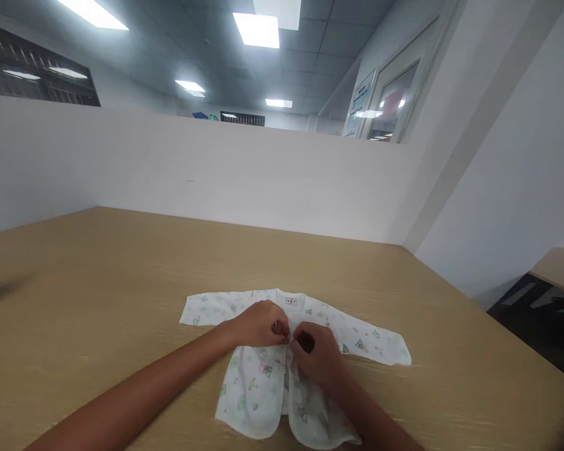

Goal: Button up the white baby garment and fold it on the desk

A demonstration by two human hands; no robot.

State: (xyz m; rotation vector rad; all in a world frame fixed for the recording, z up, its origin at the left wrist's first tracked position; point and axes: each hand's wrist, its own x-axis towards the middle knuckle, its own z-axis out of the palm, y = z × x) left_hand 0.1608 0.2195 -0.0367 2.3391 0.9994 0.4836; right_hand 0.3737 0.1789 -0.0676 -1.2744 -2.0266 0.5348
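A small white baby shirt (pixel 254 394) with a green and pink print lies on the table, its sleeves spread to both sides and its neckline away from me. The front is split down the middle, and the two rounded lower flaps lie slightly apart. My left hand (pixel 264 324) pinches the front edge at the upper chest. Close beside it, my right hand (pixel 316 351) pinches the facing edge, fingertips nearly touching the left ones. Whatever fastening may sit between the fingertips is hidden. A small printed label (pixel 291 301) shows inside the neck.
The wooden table (pixel 122 269) extends to a white partition (pixel 244 181) at the back and a white wall (pixel 507 156) on the right. A dark object with a wooden top (pixel 559 275) stands at the right edge.
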